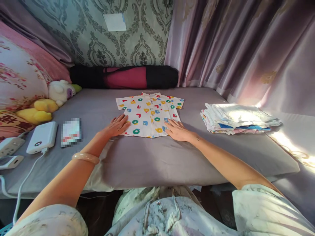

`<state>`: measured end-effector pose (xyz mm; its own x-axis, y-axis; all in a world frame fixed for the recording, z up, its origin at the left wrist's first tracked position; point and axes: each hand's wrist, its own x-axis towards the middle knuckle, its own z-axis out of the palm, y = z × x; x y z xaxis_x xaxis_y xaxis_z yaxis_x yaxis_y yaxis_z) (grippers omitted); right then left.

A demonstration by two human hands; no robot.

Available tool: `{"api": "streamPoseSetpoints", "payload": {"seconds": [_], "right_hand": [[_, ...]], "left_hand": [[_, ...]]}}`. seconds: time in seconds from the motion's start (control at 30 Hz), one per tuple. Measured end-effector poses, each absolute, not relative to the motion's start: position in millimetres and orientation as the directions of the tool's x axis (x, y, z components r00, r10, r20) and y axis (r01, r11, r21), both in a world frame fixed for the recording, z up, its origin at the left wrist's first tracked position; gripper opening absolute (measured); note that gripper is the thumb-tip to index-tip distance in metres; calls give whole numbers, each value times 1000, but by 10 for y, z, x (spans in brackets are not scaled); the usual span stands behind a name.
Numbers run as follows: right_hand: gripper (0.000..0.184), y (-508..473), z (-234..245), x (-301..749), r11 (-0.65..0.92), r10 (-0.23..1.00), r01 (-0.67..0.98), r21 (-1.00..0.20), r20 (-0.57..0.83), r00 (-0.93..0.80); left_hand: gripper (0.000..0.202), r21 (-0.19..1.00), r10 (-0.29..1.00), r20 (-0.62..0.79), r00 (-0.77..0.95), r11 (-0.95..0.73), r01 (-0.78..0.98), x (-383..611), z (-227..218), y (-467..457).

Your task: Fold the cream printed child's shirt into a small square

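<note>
A small white short-sleeved shirt point(150, 114) with colourful letter prints lies flat and spread out on the grey bed sheet point(157, 160), its collar away from me. My left hand point(119, 125) rests on the shirt's lower left side, palm down with fingers stretched out. On the lower right side, my right hand point(177, 129) lies flat in the same way, fingers extended over the fabric. Neither hand grips the cloth.
A stack of folded clothes point(238, 119) sits at the right. To the left are a white power bank point(43, 137) with a cable, a power strip point(11, 146), a blurred-out small item point(71, 132) and plush toys point(60, 91). A black and red roll point(125, 77) lies along the wall.
</note>
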<state>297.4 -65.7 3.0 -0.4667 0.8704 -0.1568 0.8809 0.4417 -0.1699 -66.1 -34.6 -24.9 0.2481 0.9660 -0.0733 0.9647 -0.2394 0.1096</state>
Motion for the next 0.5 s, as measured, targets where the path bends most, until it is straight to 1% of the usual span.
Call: {"api": "streamPoseSetpoints", "payload": {"seconds": [0.1,0.17,0.27,0.33,0.4,0.5], "right_hand": [[40,-754,245,2821,377,904,921,-99,-175,-389],[37,-721,312,2635,334,930,940,-72,-137,-341],[42,-596,229,2349,440,893,886,-144,-37,-449],[50,-549,105,2225,503,859,844,-186,2,-512],[55,-575,6,2178,530,838,816,-230,-10,-546],[54,-693,-2,2248,566,781,760,-321,-85,-618]], "left_hand": [[62,114,966,-60,251,-244,963,-508,-147,-391],[59,136,955,-18,296,-291,947,-280,-101,-372],[53,177,921,58,386,-390,904,152,-89,-300],[57,203,897,81,435,-442,874,396,-110,-247],[62,220,880,64,471,-472,854,544,-136,-199],[64,227,880,12,475,-465,856,600,-149,-122]]}}
